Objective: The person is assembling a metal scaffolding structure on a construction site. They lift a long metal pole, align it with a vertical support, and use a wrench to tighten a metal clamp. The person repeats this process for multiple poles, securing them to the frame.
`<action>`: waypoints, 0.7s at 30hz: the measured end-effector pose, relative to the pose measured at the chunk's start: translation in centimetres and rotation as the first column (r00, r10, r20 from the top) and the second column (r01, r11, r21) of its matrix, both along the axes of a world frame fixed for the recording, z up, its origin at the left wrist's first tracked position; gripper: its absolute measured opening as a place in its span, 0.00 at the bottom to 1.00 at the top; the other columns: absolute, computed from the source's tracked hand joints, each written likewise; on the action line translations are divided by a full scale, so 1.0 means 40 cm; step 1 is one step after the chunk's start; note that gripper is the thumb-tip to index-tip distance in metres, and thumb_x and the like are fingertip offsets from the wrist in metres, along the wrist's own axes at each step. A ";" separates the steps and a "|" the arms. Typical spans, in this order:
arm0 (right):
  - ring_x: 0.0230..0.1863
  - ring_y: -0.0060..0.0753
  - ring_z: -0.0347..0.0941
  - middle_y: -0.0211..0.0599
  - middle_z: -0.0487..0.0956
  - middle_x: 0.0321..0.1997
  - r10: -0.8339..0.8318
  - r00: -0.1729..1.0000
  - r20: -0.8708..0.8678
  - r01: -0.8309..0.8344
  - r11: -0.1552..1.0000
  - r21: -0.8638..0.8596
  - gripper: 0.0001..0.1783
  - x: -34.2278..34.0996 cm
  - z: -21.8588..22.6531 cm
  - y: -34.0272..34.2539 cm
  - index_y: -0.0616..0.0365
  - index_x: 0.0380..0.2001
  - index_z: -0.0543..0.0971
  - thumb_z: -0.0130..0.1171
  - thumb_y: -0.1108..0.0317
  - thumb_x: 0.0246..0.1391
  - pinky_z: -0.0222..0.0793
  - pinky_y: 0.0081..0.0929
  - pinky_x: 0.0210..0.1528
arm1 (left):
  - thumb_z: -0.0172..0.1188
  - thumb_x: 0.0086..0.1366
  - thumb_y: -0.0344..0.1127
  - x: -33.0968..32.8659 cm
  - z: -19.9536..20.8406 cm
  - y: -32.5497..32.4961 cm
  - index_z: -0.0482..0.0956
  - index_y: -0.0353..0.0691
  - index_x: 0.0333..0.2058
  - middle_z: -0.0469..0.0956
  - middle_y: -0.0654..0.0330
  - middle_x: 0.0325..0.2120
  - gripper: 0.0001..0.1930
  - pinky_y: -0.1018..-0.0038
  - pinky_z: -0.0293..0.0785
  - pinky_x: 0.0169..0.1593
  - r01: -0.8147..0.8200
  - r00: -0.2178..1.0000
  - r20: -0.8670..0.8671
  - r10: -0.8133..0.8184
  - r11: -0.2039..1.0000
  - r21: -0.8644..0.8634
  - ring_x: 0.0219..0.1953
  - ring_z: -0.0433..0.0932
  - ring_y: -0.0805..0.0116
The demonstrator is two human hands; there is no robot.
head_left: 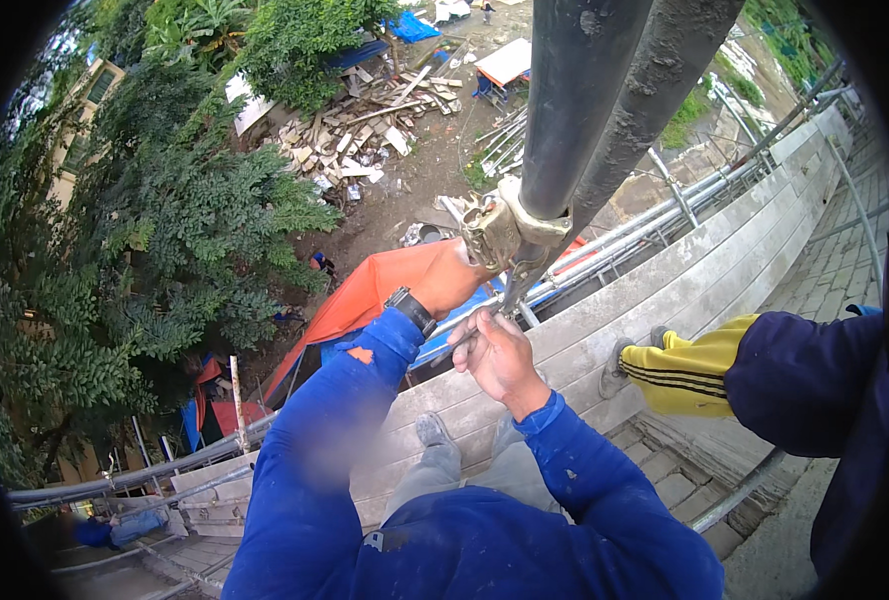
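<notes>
A metal scaffold clamp (495, 232) sits around two dark upright scaffold tubes, the nearer tube (570, 110) and a mud-spattered tube (655, 95) beside it. My left hand (452, 280) reaches up to the clamp's left side and is closed on it; its fingertips are hidden behind the metal. Just below, my right hand (497, 358) has its thumb and fingers pinched on a slim metal wrench (460, 340) under the clamp. The wrench's far end is partly hidden.
I stand on raised scaffold planks (705, 290) with metal guard rails (685, 200) along the outer edge. Beside me on the right is a person (695, 370) in yellow trousers. Another person (115, 528) is at lower left. Below lie an orange tarp (375, 285), scrap boards (345, 140) and trees (165, 200).
</notes>
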State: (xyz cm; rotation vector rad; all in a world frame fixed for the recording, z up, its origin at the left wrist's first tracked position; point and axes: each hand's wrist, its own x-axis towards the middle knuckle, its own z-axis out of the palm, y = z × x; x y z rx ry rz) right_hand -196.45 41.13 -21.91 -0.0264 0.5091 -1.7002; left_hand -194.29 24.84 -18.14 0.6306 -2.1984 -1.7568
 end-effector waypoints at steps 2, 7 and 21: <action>0.29 0.39 0.78 0.49 0.80 0.38 0.027 0.999 -0.030 -0.025 0.999 0.044 0.14 0.000 -0.014 0.003 0.53 0.38 0.71 0.49 0.55 0.71 0.72 0.34 0.32 | 0.64 0.65 0.34 0.006 -0.030 -0.009 0.78 0.34 0.52 0.83 0.55 0.42 0.18 0.68 0.76 0.48 -0.016 0.997 -0.073 0.020 0.998 0.057 0.41 0.79 0.70; 0.29 0.35 0.79 0.48 0.80 0.38 0.046 0.965 -0.258 -0.008 0.989 0.146 0.13 -0.005 -0.088 0.012 0.55 0.41 0.69 0.48 0.56 0.72 0.77 0.31 0.32 | 0.63 0.64 0.33 0.035 -0.091 -0.047 0.79 0.32 0.49 0.83 0.55 0.43 0.17 0.69 0.76 0.48 0.023 0.997 0.079 -0.026 0.999 0.032 0.43 0.80 0.69; 0.25 0.30 0.77 0.46 0.79 0.33 0.214 0.684 -0.697 0.103 0.918 0.384 0.12 -0.065 -0.119 0.160 0.59 0.40 0.68 0.45 0.60 0.73 0.75 0.25 0.27 | 0.64 0.58 0.37 -0.186 -0.184 -0.170 0.84 0.37 0.37 0.83 0.45 0.34 0.11 0.62 0.77 0.43 -0.043 0.995 0.057 0.076 0.898 -0.438 0.39 0.82 0.46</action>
